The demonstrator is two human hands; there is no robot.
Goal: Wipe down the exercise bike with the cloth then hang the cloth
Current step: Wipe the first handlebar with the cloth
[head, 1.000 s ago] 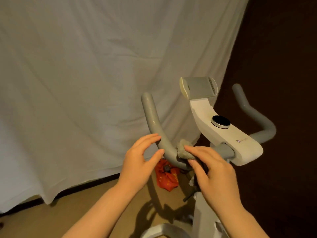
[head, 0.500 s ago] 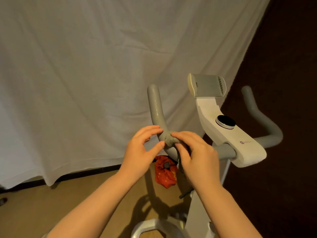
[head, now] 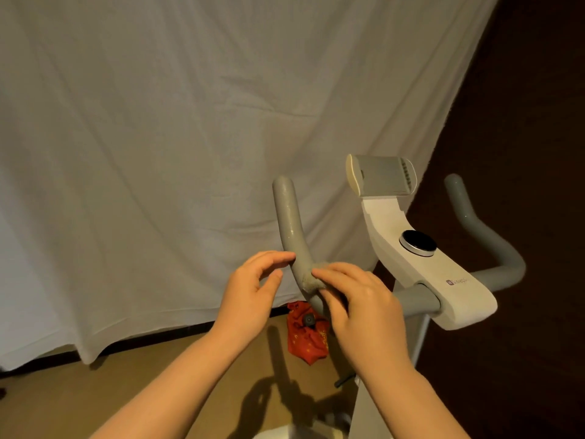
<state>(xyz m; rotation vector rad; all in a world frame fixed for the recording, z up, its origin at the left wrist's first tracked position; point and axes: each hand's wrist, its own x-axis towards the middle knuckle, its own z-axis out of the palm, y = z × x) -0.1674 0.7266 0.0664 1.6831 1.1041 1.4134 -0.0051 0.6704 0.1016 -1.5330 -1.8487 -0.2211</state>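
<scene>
The white exercise bike (head: 424, 274) stands at the right, with grey handlebars and a round dial on its console. My right hand (head: 364, 308) grips a small grey cloth (head: 311, 280) wrapped round the bend of the left handlebar (head: 289, 223). My left hand (head: 253, 293) hovers just left of that bar with relaxed, slightly curled fingers; its fingertips are near the bar and it holds nothing. The right handlebar (head: 481, 229) curves up at the far right. Most of the cloth is hidden under my fingers.
A white sheet (head: 158, 153) hangs behind the bike. A red patterned cloth (head: 305, 337) lies on the tan floor below the handlebar, by a bike pedal. Dark wall fills the right side. The phone holder (head: 383, 175) tops the console.
My right hand has slid the cloth up the left handlebar from its lower bend toward the upright part. My left hand stays beside the bar.
</scene>
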